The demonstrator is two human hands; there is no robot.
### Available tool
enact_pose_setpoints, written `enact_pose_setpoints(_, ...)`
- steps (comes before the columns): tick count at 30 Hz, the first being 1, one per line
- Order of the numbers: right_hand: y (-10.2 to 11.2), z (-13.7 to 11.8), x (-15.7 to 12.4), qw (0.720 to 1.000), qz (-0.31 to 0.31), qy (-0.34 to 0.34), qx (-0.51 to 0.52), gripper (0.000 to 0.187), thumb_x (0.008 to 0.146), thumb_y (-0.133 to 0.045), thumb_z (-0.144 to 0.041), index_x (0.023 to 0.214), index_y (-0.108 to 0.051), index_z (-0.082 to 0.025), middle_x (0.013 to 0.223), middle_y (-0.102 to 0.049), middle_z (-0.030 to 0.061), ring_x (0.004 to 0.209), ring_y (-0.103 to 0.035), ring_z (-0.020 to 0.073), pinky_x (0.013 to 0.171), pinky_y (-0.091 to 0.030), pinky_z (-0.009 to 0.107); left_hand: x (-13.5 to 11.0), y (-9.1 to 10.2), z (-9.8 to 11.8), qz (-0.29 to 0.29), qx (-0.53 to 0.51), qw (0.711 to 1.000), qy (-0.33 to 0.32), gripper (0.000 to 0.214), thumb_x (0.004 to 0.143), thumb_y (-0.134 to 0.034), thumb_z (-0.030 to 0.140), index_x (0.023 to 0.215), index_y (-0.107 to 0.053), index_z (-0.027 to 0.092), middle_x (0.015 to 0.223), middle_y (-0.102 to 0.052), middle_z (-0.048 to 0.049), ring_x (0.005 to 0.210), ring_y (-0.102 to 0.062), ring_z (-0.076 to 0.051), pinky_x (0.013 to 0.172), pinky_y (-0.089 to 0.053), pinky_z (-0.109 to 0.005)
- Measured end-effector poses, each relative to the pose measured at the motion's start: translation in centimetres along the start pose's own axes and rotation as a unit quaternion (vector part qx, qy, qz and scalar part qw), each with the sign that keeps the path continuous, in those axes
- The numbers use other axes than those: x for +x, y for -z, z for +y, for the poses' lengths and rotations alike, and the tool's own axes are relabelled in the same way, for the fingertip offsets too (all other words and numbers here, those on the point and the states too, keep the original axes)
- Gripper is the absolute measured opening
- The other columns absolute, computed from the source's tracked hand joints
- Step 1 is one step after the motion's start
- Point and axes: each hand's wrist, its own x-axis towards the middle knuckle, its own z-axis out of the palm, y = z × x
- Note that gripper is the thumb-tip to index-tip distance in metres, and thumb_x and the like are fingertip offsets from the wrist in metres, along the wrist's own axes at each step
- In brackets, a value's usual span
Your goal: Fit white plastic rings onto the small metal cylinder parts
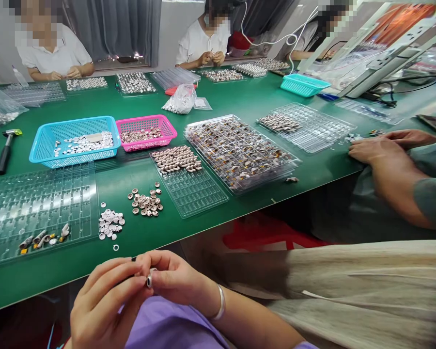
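Note:
Low in the head view, my left hand [107, 298] and my right hand [179, 281] meet above my lap, just off the table edge. Between their fingertips they pinch a small silvery part with a dark round opening [149, 280]; the fingers hide most of it. On the table ahead lie a pile of white round caps [111, 224] and a pile of beige cup-shaped pieces [145, 202]. To the left, a clear compartment tray [58, 194] holds several small assembled pieces [43, 238] with yellow tabs along its near side.
Behind the piles stand a blue basket [39, 151] and a pink basket [170, 128]. A stack of filled clear trays [240, 150] and a half-filled tray [192, 191] lie right of centre. A hammer [5, 152] rests far left. A co-worker's hands [378, 145] work at right; other people sit opposite.

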Motion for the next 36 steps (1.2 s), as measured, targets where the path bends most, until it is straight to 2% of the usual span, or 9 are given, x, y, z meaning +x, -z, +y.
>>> enact_pose_setpoints(3, -0.1, -0.2, -0.5, 0.999, 0.034, 0.000, -0.041, 0.034, 0.068, -0.089, -0.035, 0.081, -0.065, -0.014, 0.076, -0.064, -0.0016, 0.065, -0.060, 0.0069, 0.064, -0.047, 0.019, -0.1, 0.1, -0.1, -0.019, -0.024, 0.999, -0.014, 0.021, 0.080, -0.068, -0.002, 0.098, -0.068, 0.010, 0.101, -0.076, -0.0075, 0.106, -0.068, -0.019, 0.092, -0.059, -0.029)
enact_pose_setpoints(9, -0.7, -0.4, -1.1, 0.992, 0.060, 0.038, -0.103, 0.033, 0.072, -0.086, -0.036, 0.085, -0.063, -0.016, 0.079, -0.066, -0.0006, 0.072, -0.062, 0.0094, 0.068, -0.051, 0.021, -0.7, -0.2, -0.3, -0.009, -0.050, 0.998, -0.022, 0.025, 0.078, -0.067, -0.006, 0.099, -0.067, 0.009, 0.101, -0.077, -0.0071, 0.106, -0.069, -0.018, 0.091, -0.060, -0.030)
enact_pose_setpoints(14, -1.3, -0.3, -1.3, 0.986, 0.022, 0.113, -0.118, 0.030, 0.074, -0.085, -0.024, 0.097, -0.066, -0.018, 0.089, -0.065, -0.0007, 0.078, -0.061, 0.0068, 0.077, -0.051, 0.019, -1.6, 0.1, -0.6, -0.017, 0.019, 0.998, -0.052, 0.027, 0.079, -0.067, -0.006, 0.103, -0.069, 0.007, 0.104, -0.076, -0.0092, 0.114, -0.066, -0.021, 0.094, -0.059, -0.031)
enact_pose_setpoints(19, -1.5, -0.1, -1.4, 0.967, 0.050, 0.177, -0.177, 0.023, 0.078, -0.081, -0.020, 0.098, -0.070, -0.020, 0.092, -0.068, 0.0013, 0.084, -0.063, 0.0097, 0.080, -0.053, 0.022, -1.5, 0.5, -0.8, -0.045, 0.075, 0.991, -0.099, 0.023, 0.084, -0.065, -0.003, 0.104, -0.071, 0.006, 0.106, -0.076, -0.0111, 0.120, -0.062, -0.022, 0.099, -0.055, -0.032)
enact_pose_setpoints(26, -0.8, 0.0, -1.5, 0.975, 0.104, 0.104, -0.165, 0.023, 0.069, -0.087, -0.028, 0.089, -0.078, -0.019, 0.082, -0.074, 0.0023, 0.071, -0.067, 0.0117, 0.071, -0.058, 0.024, -1.0, 0.3, -0.5, -0.019, 0.105, 0.991, -0.079, 0.022, 0.085, -0.066, 0.002, 0.101, -0.073, 0.014, 0.097, -0.076, -0.0059, 0.104, -0.067, -0.019, 0.087, -0.060, -0.028)
enact_pose_setpoints(28, -0.6, -0.4, -1.5, 0.968, 0.107, 0.112, -0.195, 0.024, 0.069, -0.087, -0.032, 0.088, -0.079, -0.019, 0.082, -0.076, 0.0042, 0.070, -0.069, 0.0139, 0.070, -0.059, 0.025, -0.9, 0.2, -0.4, -0.012, 0.105, 0.991, -0.076, 0.021, 0.084, -0.067, 0.002, 0.100, -0.073, 0.014, 0.097, -0.076, -0.0050, 0.101, -0.068, -0.019, 0.085, -0.060, -0.028)
enact_pose_setpoints(32, -0.6, -0.9, -1.6, 0.943, 0.082, 0.160, -0.280, 0.019, 0.083, -0.076, -0.033, 0.097, -0.080, -0.021, 0.089, -0.078, 0.0065, 0.079, -0.071, 0.0143, 0.077, -0.057, 0.024, -1.0, 0.1, -0.5, -0.002, 0.109, 0.991, -0.074, 0.024, 0.080, -0.070, -0.001, 0.100, -0.073, 0.012, 0.097, -0.076, -0.0061, 0.102, -0.068, -0.020, 0.087, -0.059, -0.029)
enact_pose_setpoints(34, -0.5, -0.7, -1.5, 0.952, 0.087, 0.150, -0.252, 0.017, 0.081, -0.078, -0.032, 0.096, -0.080, -0.023, 0.091, -0.078, 0.0056, 0.080, -0.071, 0.0134, 0.078, -0.057, 0.023, -1.3, 0.1, -0.5, -0.007, 0.112, 0.991, -0.074, 0.026, 0.079, -0.070, -0.003, 0.100, -0.073, 0.011, 0.099, -0.075, -0.0068, 0.104, -0.067, -0.020, 0.089, -0.058, -0.030)
enact_pose_setpoints(36, -0.4, -0.3, -1.3, 0.971, 0.106, 0.119, -0.176, 0.020, 0.072, -0.085, -0.030, 0.091, -0.081, -0.023, 0.087, -0.078, 0.0036, 0.075, -0.071, 0.0119, 0.074, -0.057, 0.021, -1.6, 0.1, -0.6, -0.010, 0.113, 0.991, -0.070, 0.028, 0.078, -0.071, -0.004, 0.101, -0.073, 0.011, 0.101, -0.075, -0.0072, 0.104, -0.066, -0.021, 0.089, -0.058, -0.031)
